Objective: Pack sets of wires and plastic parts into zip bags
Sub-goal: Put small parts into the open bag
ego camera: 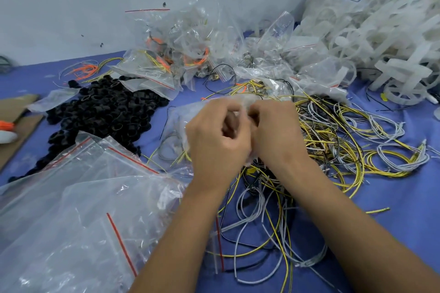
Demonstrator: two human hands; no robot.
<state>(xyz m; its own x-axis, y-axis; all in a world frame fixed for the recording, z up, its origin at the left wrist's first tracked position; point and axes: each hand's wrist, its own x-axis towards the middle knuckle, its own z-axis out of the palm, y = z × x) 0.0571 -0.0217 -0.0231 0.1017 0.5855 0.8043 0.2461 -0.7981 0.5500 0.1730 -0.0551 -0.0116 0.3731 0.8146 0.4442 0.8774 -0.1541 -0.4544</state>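
My left hand (215, 135) and my right hand (273, 131) meet at the middle of the table, fingers curled, both pinching a clear zip bag (181, 116) between them. The bag's mouth is blurred and mostly hidden behind my fingers; thin wires show faintly inside its lower part. Loose yellow, grey and black wires (333, 140) lie tangled to the right and below my hands. A heap of black plastic rings (107, 107) sits to the left.
Empty zip bags with red strips (90, 197) are stacked at the front left. Filled bags (181, 54) pile up at the back. White plastic parts (385, 50) heap at the back right. Cardboard (19, 121) lies at the left edge on the blue cloth.
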